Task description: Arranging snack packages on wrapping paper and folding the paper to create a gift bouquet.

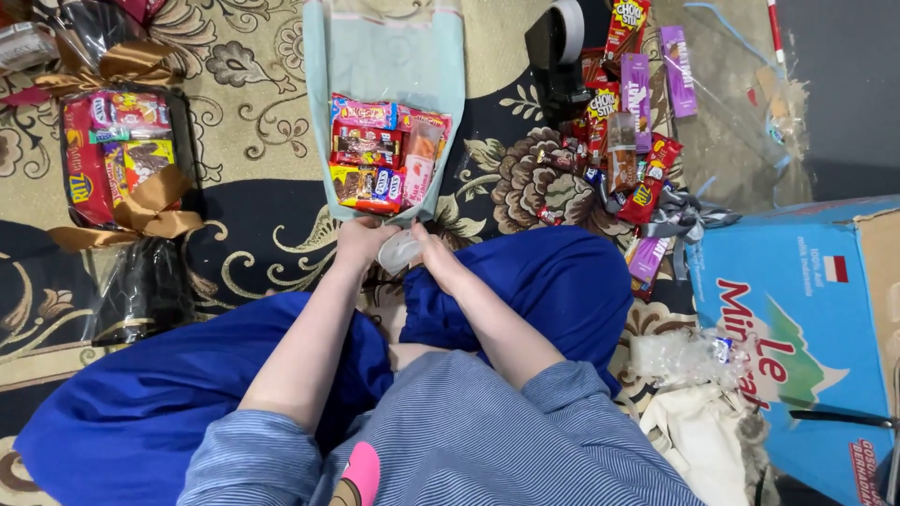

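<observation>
two hands meet at the lower tip of a snack bouquet [386, 155] that lies flat on the patterned carpet [253, 103] just in front of the person's knees. the bouquet is a pale green paper wrap [384, 52], open at the far end and narrowing toward the person, with a block of small snack packets [375, 150] in red, yellow, brown and pink stacked in rows inside it. the left hand [361, 239] pinches the lower left edge of the wrap, fingers closed on the paper. the right hand [427, 245] grips the lower right edge and also touches a crumpled piece of clear plastic [398, 251] held between the two hands.

step in hand, as judged: gathering the base of the wrap into a stem. the next move calls for both edges to be drawn together evenly, so that the packet rows do not slide toward the open end.

to the left, well apart, lies a second bouquet [122, 159] in dark wrap, tied with gold-brown ribbon [141, 211]. to the right, a loose pile of snack packets [628, 141], red and purple, lies beside a grey ribbon bow [684, 217]. a black tape dispenser [558, 56] stands beyond the pile. a blue cardboard box [806, 319] stands at the far right, with crumpled clear film [680, 356] beside it.
</observation>
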